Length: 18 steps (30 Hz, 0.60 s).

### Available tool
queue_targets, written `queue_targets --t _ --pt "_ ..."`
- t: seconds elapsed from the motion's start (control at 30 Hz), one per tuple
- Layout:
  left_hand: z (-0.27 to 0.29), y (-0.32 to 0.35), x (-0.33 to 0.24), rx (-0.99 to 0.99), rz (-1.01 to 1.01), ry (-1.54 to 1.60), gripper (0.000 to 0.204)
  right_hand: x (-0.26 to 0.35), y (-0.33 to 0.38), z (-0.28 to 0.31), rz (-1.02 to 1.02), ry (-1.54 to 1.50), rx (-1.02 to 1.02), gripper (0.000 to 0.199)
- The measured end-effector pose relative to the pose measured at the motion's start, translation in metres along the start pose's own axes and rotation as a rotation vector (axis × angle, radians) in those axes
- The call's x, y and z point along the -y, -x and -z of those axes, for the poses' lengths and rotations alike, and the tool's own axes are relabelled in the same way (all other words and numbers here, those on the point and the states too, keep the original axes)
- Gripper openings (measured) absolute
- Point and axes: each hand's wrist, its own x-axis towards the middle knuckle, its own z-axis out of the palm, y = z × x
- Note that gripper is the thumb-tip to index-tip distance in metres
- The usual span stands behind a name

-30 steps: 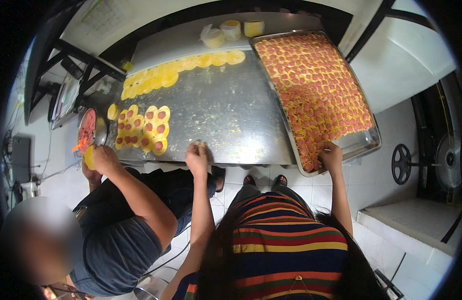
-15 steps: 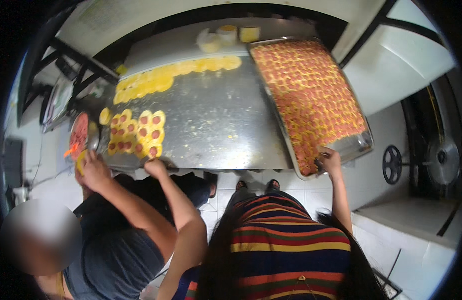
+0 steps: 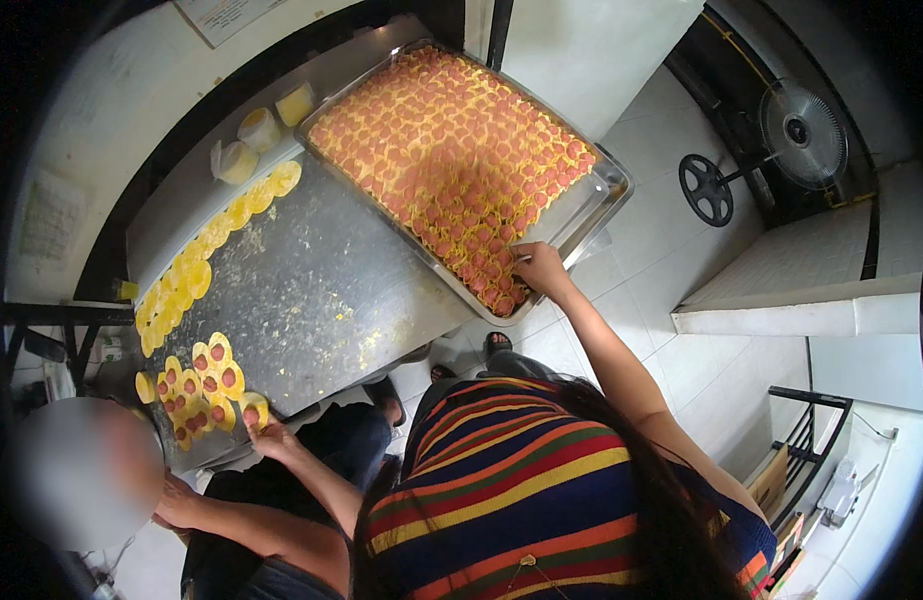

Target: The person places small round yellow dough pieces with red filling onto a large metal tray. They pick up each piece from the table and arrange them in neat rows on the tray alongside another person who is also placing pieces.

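Note:
My left hand (image 3: 273,440) pinches the edge of a round yellow dough wrapper (image 3: 257,402) with a ball of pink filling on it, at the table's near edge. Beside it lie several overlapping wrappers (image 3: 202,407), most topped with filling balls. My right hand (image 3: 541,268) reaches into a large metal tray (image 3: 593,205), its fingertips closed at the near end of densely packed dumplings (image 3: 451,150) with pink filling and yellow edges. Whatever is between the right fingertips is hidden.
Bare yellow wrappers (image 3: 186,285) overlap along the far edge of the steel table (image 3: 311,290). Several tubs (image 3: 258,131) stand behind them. A co-worker's hand (image 3: 178,500) is at the lower left. A fan (image 3: 801,133) and a black handwheel (image 3: 705,190) are on the right.
The view has turned right, bringing the tray toward the middle. My left hand now has a filled wrapper pulled apart from the group. My right hand stays at the tray's near end.

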Motion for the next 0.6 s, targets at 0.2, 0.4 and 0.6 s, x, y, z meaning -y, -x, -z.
queue_targets --t 0.2,0.4,0.6 --pt "-0.068 0.089 0.044 0.181 0.278 0.017 0.036 -0.002 -0.003 -0.006 0.033 0.036 -0.039 0.03" --pt "-0.111 0.147 0.074 0.341 0.453 -0.122 0.036 0.007 -0.004 0.001 0.008 0.044 -0.061 0.033" --pt "-0.132 0.197 0.09 0.39 0.639 -0.205 0.033 0.011 -0.005 -0.001 -0.043 0.172 -0.119 0.029"
